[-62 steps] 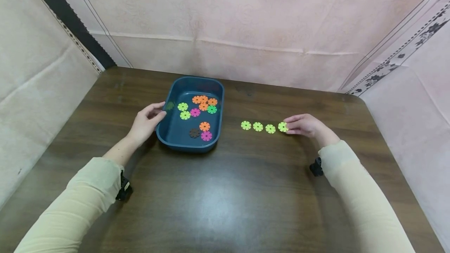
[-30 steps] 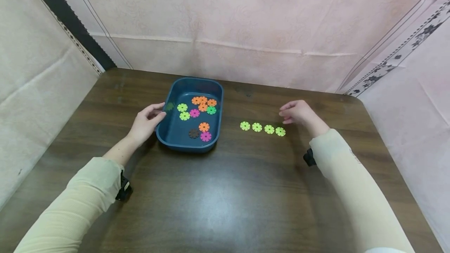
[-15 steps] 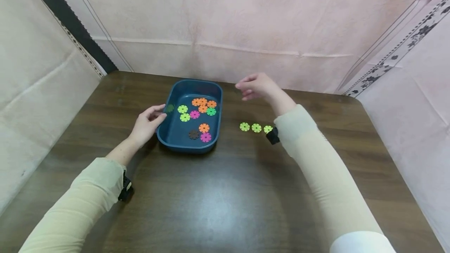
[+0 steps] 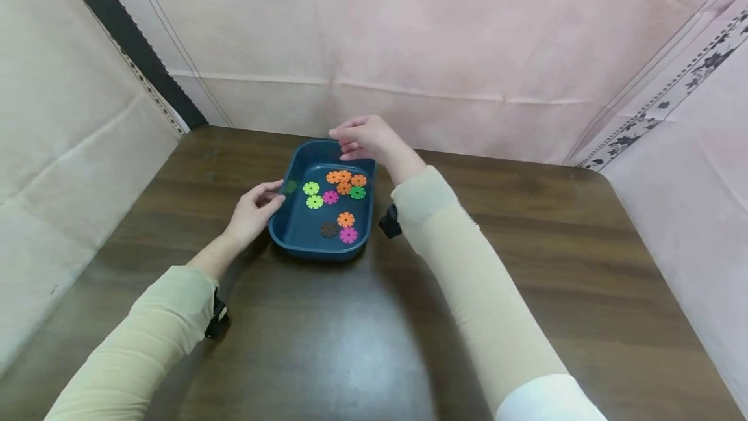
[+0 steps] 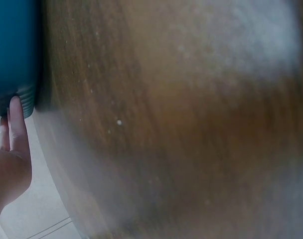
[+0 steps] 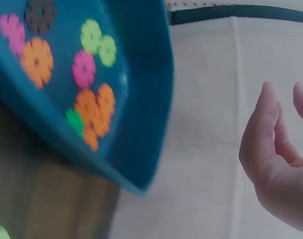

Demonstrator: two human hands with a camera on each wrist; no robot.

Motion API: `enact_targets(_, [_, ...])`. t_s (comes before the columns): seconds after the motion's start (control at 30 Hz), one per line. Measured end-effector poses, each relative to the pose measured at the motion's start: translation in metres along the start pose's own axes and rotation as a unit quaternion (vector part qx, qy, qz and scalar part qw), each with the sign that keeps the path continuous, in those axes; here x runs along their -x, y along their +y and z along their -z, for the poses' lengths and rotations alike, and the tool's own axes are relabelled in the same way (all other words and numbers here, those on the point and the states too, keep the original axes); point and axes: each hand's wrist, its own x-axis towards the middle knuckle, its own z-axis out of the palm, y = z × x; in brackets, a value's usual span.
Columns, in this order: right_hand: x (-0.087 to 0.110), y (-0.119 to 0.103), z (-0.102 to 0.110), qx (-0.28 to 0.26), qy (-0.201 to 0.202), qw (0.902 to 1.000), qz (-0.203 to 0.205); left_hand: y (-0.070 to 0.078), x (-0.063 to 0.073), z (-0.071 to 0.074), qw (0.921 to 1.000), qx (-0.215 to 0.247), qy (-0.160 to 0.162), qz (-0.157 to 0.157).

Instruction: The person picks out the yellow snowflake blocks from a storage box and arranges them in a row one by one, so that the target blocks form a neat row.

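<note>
A blue tray (image 4: pixel 318 255) stands on the brown table, with notched plastic discs in several colours on its floor. At its left rim my left hand (image 4: pixel 250 218) holds the tray, thumb at the edge; in the left wrist view the fingers (image 5: pixel 17 124) reach up against its outer wall. Over the tray's far right corner hovers my right hand (image 4: pixel 369 138), its fingers loosely bent with nothing between them. Below it lie orange discs (image 4: pixel 344 188) and a green disc (image 4: pixel 358 193). Left of these are two yellow-green discs (image 4: pixel 314 201) and a pink disc (image 4: pixel 330 197).
Nearer the tray's front lie an orange disc (image 4: pixel 345 219), a dark brown disc (image 4: pixel 330 230) and another pink disc (image 4: pixel 348 235). The right sleeve (image 4: pixel 467 271) hides the row of yellow-green discs on the table. A pale cloth wall (image 4: pixel 467 51) borders the far edge.
My right hand let go of a yellow-green disc at the row's right end, then moved left across the table to above the tray. My left hand stayed at the rim.
</note>
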Motion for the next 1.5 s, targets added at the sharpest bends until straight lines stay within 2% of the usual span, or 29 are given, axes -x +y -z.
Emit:
enact_targets(0.23, [-0.015,0.016,-0.028,-0.023,-0.02,0.999,-0.032,-0.001,-0.001,0.0,0.9997,0.021,-0.011,0.001])
enact_targets(0.43, [-0.024,0.029,-0.041,-0.044,-0.018,0.9975,-0.052,-0.002,0.0,0.001,0.9996,0.027,-0.007,0.003])
enact_targets(0.63, [-0.033,0.038,-0.045,-0.056,-0.002,0.9959,-0.072,-0.001,0.001,0.001,0.9998,0.019,-0.003,-0.008])
enact_targets(0.83, [-0.037,0.041,-0.051,-0.056,-0.003,0.9942,-0.092,-0.005,-0.003,0.001,0.9997,0.013,0.008,-0.018])
enact_targets(1.13, [-0.047,0.049,-0.059,-0.077,0.022,0.9834,-0.162,-0.007,-0.002,-0.002,0.9995,0.024,0.014,-0.015])
enact_targets(1.33, [-0.05,0.05,-0.061,-0.067,0.012,0.9839,-0.165,-0.006,-0.001,-0.003,0.9994,0.023,0.02,-0.017])
enact_targets(1.5, [-0.051,0.051,-0.062,-0.047,0.02,0.9848,-0.166,-0.003,-0.002,-0.005,0.9993,0.025,0.022,-0.016])
